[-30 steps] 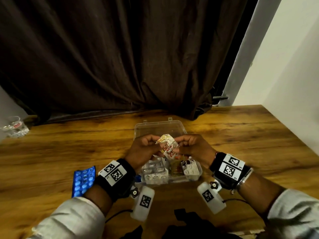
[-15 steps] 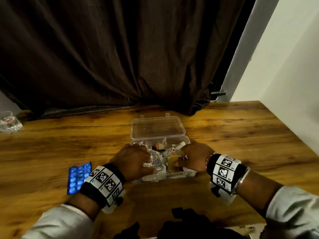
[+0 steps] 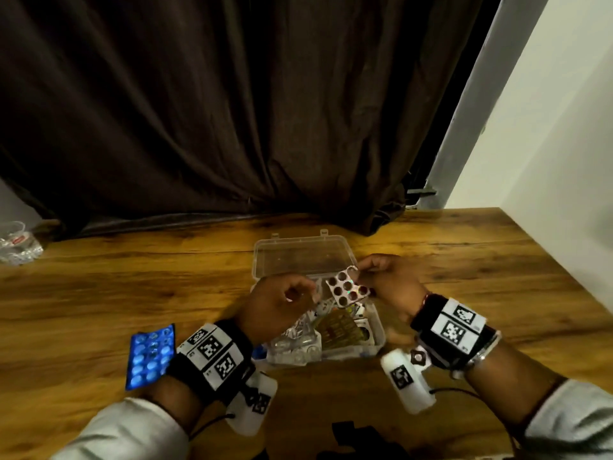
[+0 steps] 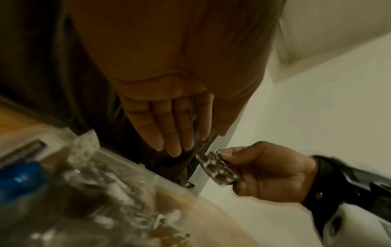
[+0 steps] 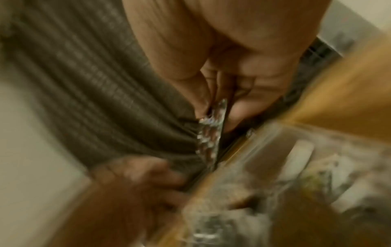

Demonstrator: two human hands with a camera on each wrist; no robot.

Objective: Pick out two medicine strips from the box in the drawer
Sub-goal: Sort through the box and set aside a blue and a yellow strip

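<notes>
**Right hand lifts a brown-pill strip over the open box**

The right hand [image 3: 388, 287] pinches a silver medicine strip [image 3: 347, 289] with round brown pills, thumb on one face and fingers behind it, and holds it tilted in the air just above the clear plastic box [image 3: 374, 330]. The left wrist view shows the same strip [image 4: 217, 168] gripped at its edge between thumb and curled fingers of that hand [image 4: 266, 170]; the right wrist view sees it edge-on [image 5: 210, 133], though blurred.

The left hand [image 3: 275, 307] hovers beside the strip without touching it. From the left wrist camera its fingers [image 4: 167, 132] lie straight and pressed together, holding nothing.

The box sits on the wooden table [image 3: 99, 293], its lid [image 3: 302, 257] folded back flat toward the dark curtain [image 3: 232, 111]. Foil strips and a gold-coloured packet [image 3: 338, 328] fill the box. A blue blister strip [image 3: 151, 355] lies flat on the table to the left of the box, just beside the left wristband. A glass dish [image 3: 16, 244] stands at the far left edge
</notes>
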